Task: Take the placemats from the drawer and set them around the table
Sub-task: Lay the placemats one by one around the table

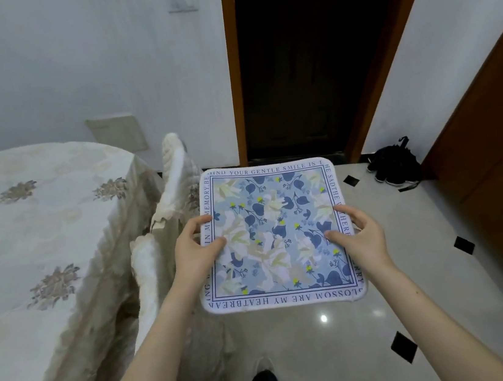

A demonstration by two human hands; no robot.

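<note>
**Placemat in both hands, carried toward the table**

Seen from head height, looking down. At centre, a square floral placemat (276, 231), blue and white with a lettered border, held flat above the tiled floor (413, 265). Left hand (196, 253) pinching the 9 o'clock edge, thumb on top; right hand (360, 236) pinching the 3 o'clock edge likewise. At 9 o'clock, well apart from the mat, a table (26, 236) under a pale embroidered cloth, with covered chairs (175, 181) between. Dark doorway (306, 55) at 12 o'clock.

Judged step: carrying, not yet laying. Next move likely a turn toward 9 o'clock, then lowering flat onto the cloth at a seat.
</note>
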